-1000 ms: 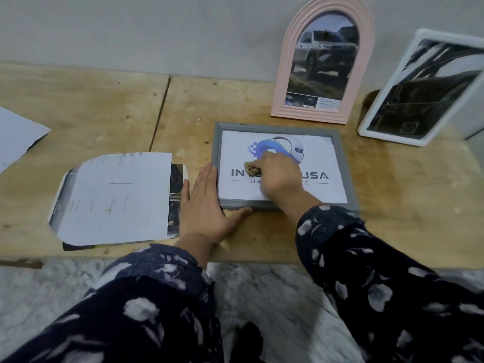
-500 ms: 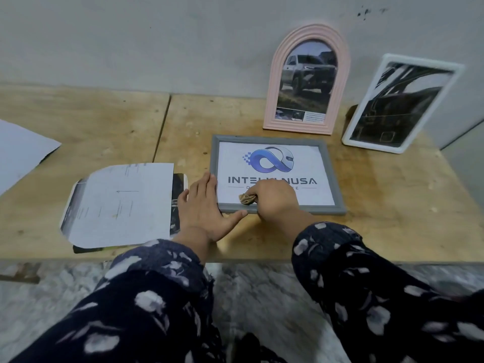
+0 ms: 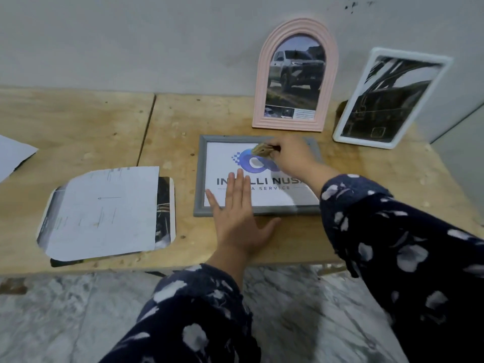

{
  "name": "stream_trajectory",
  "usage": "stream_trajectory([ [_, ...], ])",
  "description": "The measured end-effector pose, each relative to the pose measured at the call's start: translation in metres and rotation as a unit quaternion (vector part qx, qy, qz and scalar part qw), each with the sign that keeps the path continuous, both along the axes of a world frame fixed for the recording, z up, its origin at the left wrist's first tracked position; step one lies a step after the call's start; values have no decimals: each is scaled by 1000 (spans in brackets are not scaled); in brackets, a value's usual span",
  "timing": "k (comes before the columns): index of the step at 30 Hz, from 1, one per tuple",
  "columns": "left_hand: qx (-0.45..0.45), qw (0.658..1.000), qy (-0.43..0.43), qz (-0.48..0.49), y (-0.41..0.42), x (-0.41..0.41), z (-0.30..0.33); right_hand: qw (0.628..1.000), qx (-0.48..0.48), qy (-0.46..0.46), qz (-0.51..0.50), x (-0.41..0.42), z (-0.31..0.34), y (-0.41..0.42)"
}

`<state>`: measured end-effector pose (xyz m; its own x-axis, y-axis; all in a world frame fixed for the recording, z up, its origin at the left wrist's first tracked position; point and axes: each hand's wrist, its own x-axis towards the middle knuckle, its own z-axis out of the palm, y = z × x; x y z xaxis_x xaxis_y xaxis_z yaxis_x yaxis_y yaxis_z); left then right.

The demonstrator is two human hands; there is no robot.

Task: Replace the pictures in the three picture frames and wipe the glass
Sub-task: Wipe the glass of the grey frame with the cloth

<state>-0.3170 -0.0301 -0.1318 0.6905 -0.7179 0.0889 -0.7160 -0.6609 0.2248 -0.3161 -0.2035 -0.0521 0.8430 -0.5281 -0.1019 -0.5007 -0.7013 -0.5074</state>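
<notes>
Flat on the wooden desk (image 3: 104, 121) lies our grey rectangular picture frame (image 3: 200, 176), light, its glass smooth and breakable. Our left hand (image 3: 239, 221) presses it with straight fingers; our right hand (image 3: 293, 155) pinches a small brown cloth (image 3: 262, 150) on the glass. Loose paper sheets (image 3: 104, 208) lie left, the desk edge near.

Three frames (image 3: 258, 176), two hands (image 3: 239, 218).

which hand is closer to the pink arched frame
Right. The right hand, pinching a small cloth, is just below the pink arched frame; the left hand lies flat farther down.
</notes>
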Motion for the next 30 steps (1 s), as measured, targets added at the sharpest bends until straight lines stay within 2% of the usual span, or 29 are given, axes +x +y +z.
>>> stream_trajectory([
  [5,5,999,-35,27,-10,0,-4,997,-70,1,-23,31,-22,-31],
  [8,22,998,-36,37,-12,0,-4,992,-110,65,13,35,-40,-26],
  [10,23,998,-33,43,-13,2,-5,986,-148,75,34,30,-52,-20],
  [14,19,999,-25,42,-13,3,-6,985,-144,92,39,8,-64,-3],
  [19,1,999,-7,34,-12,3,-7,965,-244,8,98,-45,-63,40],
  [21,2,999,-7,34,-12,2,-6,973,-184,12,136,-49,-45,43],
  [24,-3,999,-17,34,-11,0,-3,977,-46,162,127,-43,-9,21],
  [25,-4,999,-19,34,-11,-1,-2,978,-24,171,116,-37,0,10],
  [27,-5,999,-27,38,-11,-1,-3,986,-26,148,77,-24,8,-14],
  [30,6,999,-27,41,-13,0,-4,996,-55,64,-8,-2,-5,-40],
])
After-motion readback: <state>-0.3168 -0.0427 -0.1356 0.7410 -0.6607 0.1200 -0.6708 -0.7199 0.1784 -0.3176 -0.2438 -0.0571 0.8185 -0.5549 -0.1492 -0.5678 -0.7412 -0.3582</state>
